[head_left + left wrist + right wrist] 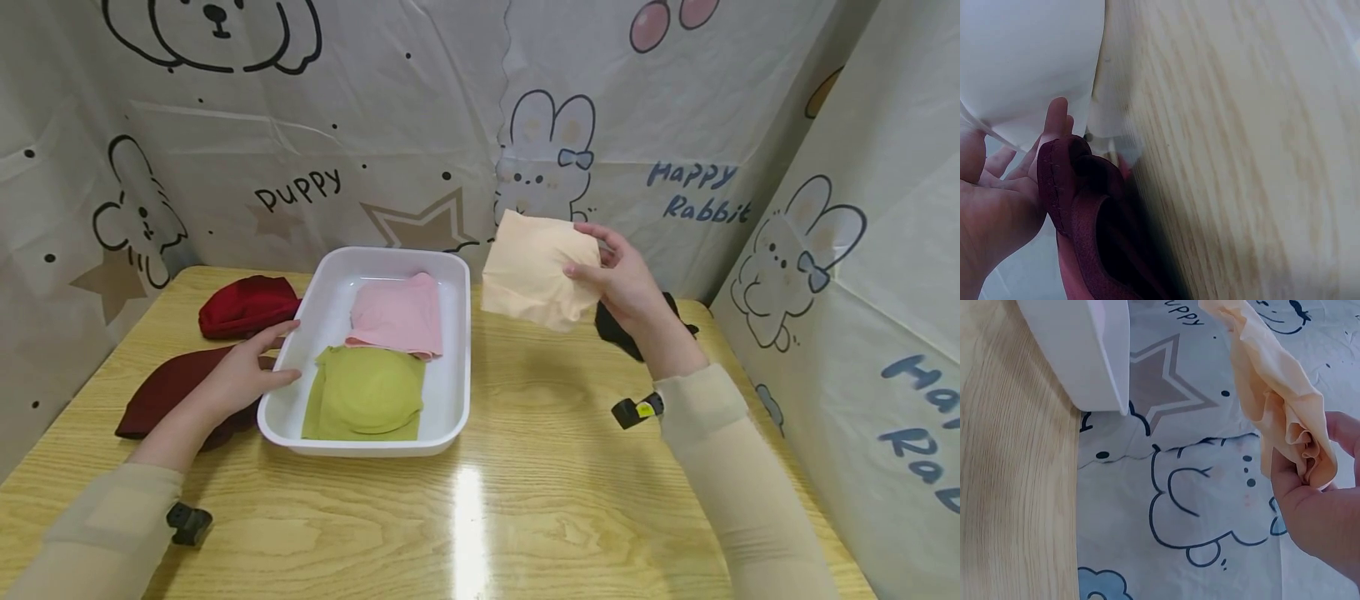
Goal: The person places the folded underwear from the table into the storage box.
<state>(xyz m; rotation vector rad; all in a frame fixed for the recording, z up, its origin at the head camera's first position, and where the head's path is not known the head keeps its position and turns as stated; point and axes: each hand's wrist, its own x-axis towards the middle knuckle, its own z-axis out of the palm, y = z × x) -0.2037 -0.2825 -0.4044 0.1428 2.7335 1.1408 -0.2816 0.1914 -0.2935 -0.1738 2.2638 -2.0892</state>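
My right hand (626,279) holds a folded beige cloth garment (536,271) up above the table, thumb on its near face and fingers behind. In the right wrist view the garment (1291,406) shows gathered folds between thumb and fingers. At the left wall of a white plastic tray (462,367), my left hand (243,375) has its thumb over the rim and its fingers along the outer side. Inside the tray lie a folded pink garment (397,312) and, nearer me, a folded olive-green garment (375,392) with a rounded bulge.
Left of the tray lie a bright red cupped garment (247,307) and a maroon one (168,387), partly under my left arm. A black cloth item (618,333) sits behind my right wrist. Printed sheets (420,125) hang around the wooden table (555,500).
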